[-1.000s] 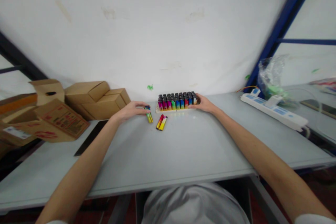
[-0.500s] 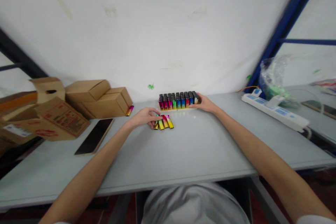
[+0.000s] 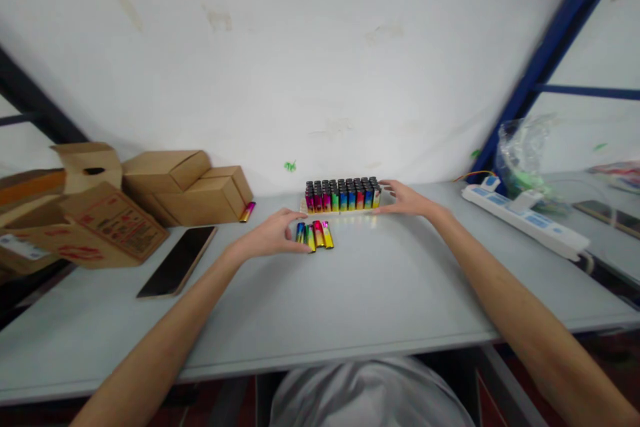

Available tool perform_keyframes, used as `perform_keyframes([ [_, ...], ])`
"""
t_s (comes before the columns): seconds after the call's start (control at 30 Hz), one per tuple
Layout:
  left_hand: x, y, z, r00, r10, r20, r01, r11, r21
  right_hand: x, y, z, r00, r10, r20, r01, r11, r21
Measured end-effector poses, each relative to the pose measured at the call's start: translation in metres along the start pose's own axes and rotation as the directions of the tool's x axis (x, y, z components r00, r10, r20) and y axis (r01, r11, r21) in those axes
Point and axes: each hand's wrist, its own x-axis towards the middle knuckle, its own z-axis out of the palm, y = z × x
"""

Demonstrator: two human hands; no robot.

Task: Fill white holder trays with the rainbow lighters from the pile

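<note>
Several shiny, multicoloured lighters with black tops [image 3: 344, 197] stand upright in close rows in a shallow pale tray [image 3: 345, 213] by the wall. My right hand [image 3: 403, 199] is at the tray's right end, thumb and fingers apart, the thumb by its front corner. In front of the tray, a few more lighters [image 3: 319, 233] lie side by side on the table. Around their left side is my left hand [image 3: 273, 233], thumb and forefinger spread, the thumb tip near their lower ends. Its other fingers are partly hidden.
On the left are closed cardboard boxes [image 3: 200, 190], an open carton [image 3: 110, 227] and a phone [image 3: 177, 261]. A single lighter [image 3: 247, 211] lies beside the boxes. To the right are a white power strip [image 3: 525, 217] and a clear plastic bag [image 3: 525, 147].
My left hand has opened from its bunched hold over the lying lighters, uncovering a blue one. My right hand's fingers have loosened away from the standing lighters. The view has shifted slightly.
</note>
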Motion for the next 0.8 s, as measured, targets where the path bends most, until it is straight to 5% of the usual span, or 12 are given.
perform_keyframes([
  [0.07, 0.0, 0.001, 0.006, 0.999, 0.032, 0.002, -0.032, 0.998, 0.047, -0.006, -0.016, -0.016, 0.999, 0.025, -0.037, -0.028, 0.997, -0.073],
  [0.17, 0.004, 0.001, 0.017, 0.997, 0.081, 0.001, -0.08, 0.994, 0.077, -0.016, -0.057, -0.014, 0.974, -0.139, -0.177, 0.116, 0.984, -0.134],
  [0.23, 0.008, 0.0, 0.022, 0.993, 0.121, 0.0, -0.121, 0.989, 0.082, -0.024, -0.085, 0.01, 0.969, -0.246, 0.013, 0.246, 0.96, -0.132],
  [0.33, 0.011, -0.002, 0.028, 0.981, 0.192, -0.018, -0.19, 0.979, 0.075, -0.033, -0.108, 0.057, 0.873, -0.349, 0.342, 0.403, 0.909, -0.101],
  [0.47, 0.013, -0.002, 0.031, 0.974, 0.226, -0.031, -0.224, 0.972, 0.074, -0.032, -0.098, 0.095, 0.865, -0.331, 0.376, 0.399, 0.91, -0.116],
  [0.8, 0.016, 0.0, 0.026, 0.969, 0.242, 0.05, -0.243, 0.97, 0.009, -0.008, -0.087, 0.101, 0.822, -0.391, 0.413, 0.443, 0.896, -0.033],
])
